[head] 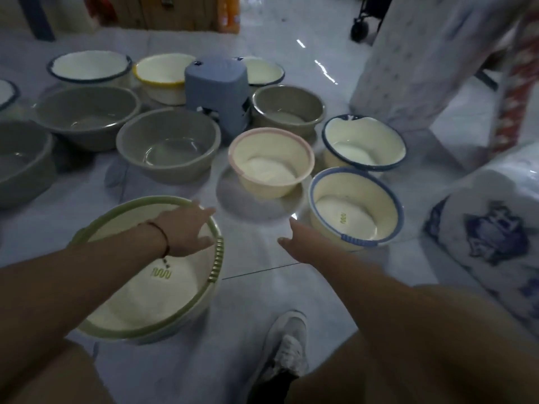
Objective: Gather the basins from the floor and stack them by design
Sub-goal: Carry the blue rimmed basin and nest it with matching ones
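Glossy round plastic basins (269, 161) on tiled floor (248, 287), both hands (186, 228) empty, fingers straight.

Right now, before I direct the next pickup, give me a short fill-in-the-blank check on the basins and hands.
1. The left hand reaches over the cream basin whose rim is ____.
2. The basin between the two outstretched hands, farther off, has a ____ rim.
3. The upturned blue-grey stool stands among the basins on the ____.
4. The right hand, holding nothing, lies nearest the basin with the light ____ rim.

Missing words: green; pink; floor; blue
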The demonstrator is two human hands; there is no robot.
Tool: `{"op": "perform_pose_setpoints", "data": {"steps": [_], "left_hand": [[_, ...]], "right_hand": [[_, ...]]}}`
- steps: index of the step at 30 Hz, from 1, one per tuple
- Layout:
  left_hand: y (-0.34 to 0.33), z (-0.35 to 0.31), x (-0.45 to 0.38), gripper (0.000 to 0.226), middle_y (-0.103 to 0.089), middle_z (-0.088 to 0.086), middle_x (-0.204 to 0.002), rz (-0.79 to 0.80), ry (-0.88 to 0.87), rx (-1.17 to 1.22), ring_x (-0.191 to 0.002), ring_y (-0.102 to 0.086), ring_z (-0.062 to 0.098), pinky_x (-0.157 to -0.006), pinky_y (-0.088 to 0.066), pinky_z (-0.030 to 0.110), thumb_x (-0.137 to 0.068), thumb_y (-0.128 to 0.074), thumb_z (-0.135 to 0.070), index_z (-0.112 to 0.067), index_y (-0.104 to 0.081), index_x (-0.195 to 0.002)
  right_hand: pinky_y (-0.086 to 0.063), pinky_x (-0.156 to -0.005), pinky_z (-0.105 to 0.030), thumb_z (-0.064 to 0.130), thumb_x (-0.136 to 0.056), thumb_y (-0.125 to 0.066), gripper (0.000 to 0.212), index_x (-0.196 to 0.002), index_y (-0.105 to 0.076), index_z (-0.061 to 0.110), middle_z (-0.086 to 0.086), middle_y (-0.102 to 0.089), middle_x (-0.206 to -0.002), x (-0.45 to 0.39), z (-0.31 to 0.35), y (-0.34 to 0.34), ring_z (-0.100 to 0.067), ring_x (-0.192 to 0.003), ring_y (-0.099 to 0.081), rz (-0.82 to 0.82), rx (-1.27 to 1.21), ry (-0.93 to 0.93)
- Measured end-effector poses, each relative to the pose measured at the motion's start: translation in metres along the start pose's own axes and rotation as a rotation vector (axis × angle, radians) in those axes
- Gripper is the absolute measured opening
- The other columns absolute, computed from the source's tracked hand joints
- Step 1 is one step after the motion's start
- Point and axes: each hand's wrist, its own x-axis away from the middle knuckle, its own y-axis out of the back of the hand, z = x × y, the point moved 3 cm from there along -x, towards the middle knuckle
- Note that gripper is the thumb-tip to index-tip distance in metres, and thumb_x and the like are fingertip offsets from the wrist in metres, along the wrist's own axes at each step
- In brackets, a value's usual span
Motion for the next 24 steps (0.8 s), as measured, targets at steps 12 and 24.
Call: {"op": "perform_pose_setpoints", "data": {"steps": [12, 24], "left_hand": [[0.042, -0.169, 0.002, 0.069, -0.035, 0.009, -0.152, -0.168, -0.261, 0.029, -0.136, -0.039, 0.030, -0.111, -0.036, 0.046, -0.093, -0.048, -0.055, -0.024, -0.026, -0.151], [0.009, -0.141, -0.047, 0.064, -0.039, 0.007, -0.150, -0.050, -0.232, -0.222, -0.134, -0.042, 0.027, -0.104, -0.038, 0.042, -0.094, -0.045, -0.057, -0.022, -0.034, -0.147]], "right_hand": [[-0.045, -0.101, -0.043, 0.052, -0.089, -0.051, 0.067, -0.147, -0.028, 0.027, -0.003, -0.042, -0.145, 0.102, -0.146, 0.040, -0.028, -0.124, -0.050, -0.103, 0.073, -0.321], [-0.037, -0.105, -0.033, 0.033, -0.091, -0.061, 0.072, -0.151, -0.026, 0.013, -0.010, -0.036, -0.151, 0.005, -0.143, 0.003, -0.027, -0.135, -0.041, -0.003, -0.019, -0.236]]}}
